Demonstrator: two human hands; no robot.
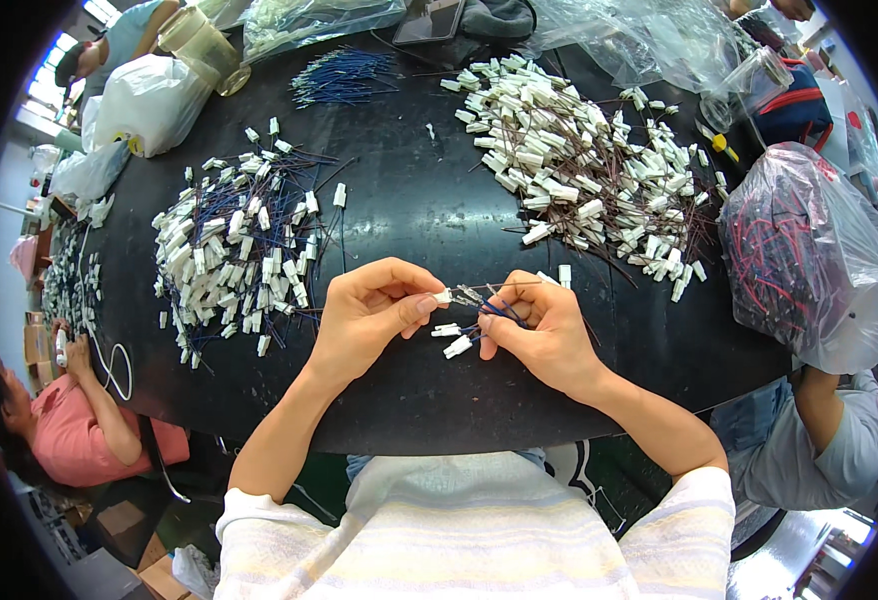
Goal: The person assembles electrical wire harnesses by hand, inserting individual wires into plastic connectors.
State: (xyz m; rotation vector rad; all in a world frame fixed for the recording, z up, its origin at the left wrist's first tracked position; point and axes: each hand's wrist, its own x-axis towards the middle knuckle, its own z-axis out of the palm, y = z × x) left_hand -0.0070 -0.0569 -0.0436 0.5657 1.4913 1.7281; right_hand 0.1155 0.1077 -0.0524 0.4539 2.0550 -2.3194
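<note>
My left hand (384,305) pinches a small white plastic connector (444,297) between thumb and fingertips, near the table's front. Close beside it, my right hand (544,325) is closed on a few thin dark blue wires (505,311) with metal terminal ends pointing toward the connector. Whether a terminal sits inside the connector is too small to tell. Just below the right fingers lie white connectors (457,346), partly hidden by the hand; another connector (565,275) shows above its knuckles.
Connectors with blue wires are heaped (234,250) at left, ones with brown wires (584,160) at right. Loose blue wires (344,77) lie at the back. A clear bag of red and dark wires (809,260) stands at right, near yellow-handled snips (721,143). Other people sit on both sides.
</note>
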